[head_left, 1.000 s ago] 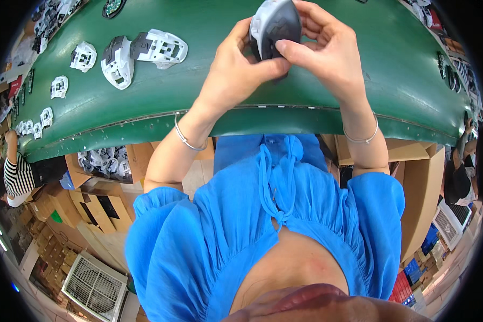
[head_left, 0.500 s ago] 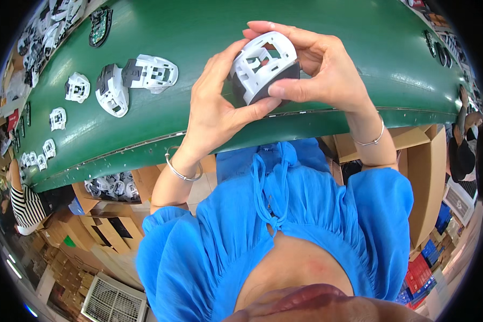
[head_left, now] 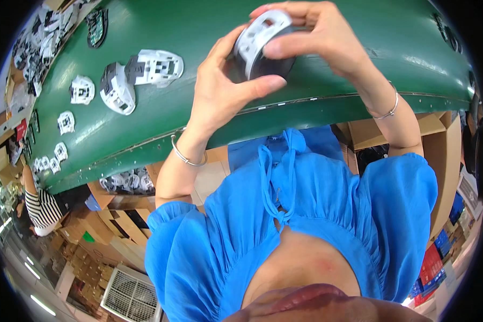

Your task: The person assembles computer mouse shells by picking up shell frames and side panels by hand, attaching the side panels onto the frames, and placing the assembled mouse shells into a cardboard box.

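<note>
Above the green work surface [head_left: 198, 21], a white plastic computer-mouse shell [head_left: 251, 47] with a dark lower part is tilted between my hands, slightly blurred. My left hand [head_left: 220, 83] cups its left side, fingers behind it and thumb stretched along the near lower edge. From the right, my right hand [head_left: 327, 45] grips it, its thumb lying across the face and its fingers around the far end. To the left lie a white-and-grey shell [head_left: 118, 91] and a similar shell [head_left: 158, 68] that touch each other.
Smaller white plastic parts [head_left: 82, 90] run down the surface's left side. A green circuit board [head_left: 96, 28] lies at the far left, beside heaped parts [head_left: 45, 37]. Below the front edge are a carton of white parts [head_left: 107, 198] and an open carton [head_left: 445, 177]. A striped-sleeved person [head_left: 42, 209] is at left.
Both hands and the shell have moved slightly up and away. The shell has turned to show less of its openings, and my right thumb has shifted higher onto its face.
</note>
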### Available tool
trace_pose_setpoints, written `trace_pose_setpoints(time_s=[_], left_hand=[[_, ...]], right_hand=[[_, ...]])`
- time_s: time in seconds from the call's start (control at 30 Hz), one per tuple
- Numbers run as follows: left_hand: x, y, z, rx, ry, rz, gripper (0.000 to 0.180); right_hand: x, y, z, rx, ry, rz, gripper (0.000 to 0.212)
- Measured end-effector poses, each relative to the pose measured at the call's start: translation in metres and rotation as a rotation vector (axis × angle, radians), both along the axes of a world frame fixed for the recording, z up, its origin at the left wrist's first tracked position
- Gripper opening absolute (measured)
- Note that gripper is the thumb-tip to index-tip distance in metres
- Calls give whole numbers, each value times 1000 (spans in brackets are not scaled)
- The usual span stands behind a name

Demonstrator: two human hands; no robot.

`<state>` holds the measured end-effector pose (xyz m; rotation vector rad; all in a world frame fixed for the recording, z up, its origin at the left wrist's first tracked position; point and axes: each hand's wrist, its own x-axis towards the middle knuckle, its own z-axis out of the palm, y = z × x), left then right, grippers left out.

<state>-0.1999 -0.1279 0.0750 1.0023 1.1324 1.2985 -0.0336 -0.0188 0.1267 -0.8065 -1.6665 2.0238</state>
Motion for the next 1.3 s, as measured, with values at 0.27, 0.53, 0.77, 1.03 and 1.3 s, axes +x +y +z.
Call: trace_pose_setpoints(time_s=[0.27, 0.53, 0.77, 1.03, 1.3], left_hand=[[-11, 3, 17, 1, 140, -31, 65], [-10, 1, 26, 88, 137, 39, 62], [-28, 12, 20, 25, 410, -99, 65], [-48, 45, 30, -18, 967, -499, 68], [-47, 64, 29, -194, 747, -587, 57]], right_hand=[[-8, -12, 22, -12, 46, -82, 89], [-12, -17, 8, 134, 127, -104, 96], [-3, 6, 40, 613, -295, 89, 65], [-3, 27, -8, 497, -464, 277, 53], [-7, 27, -10, 250, -586, 216, 50]])
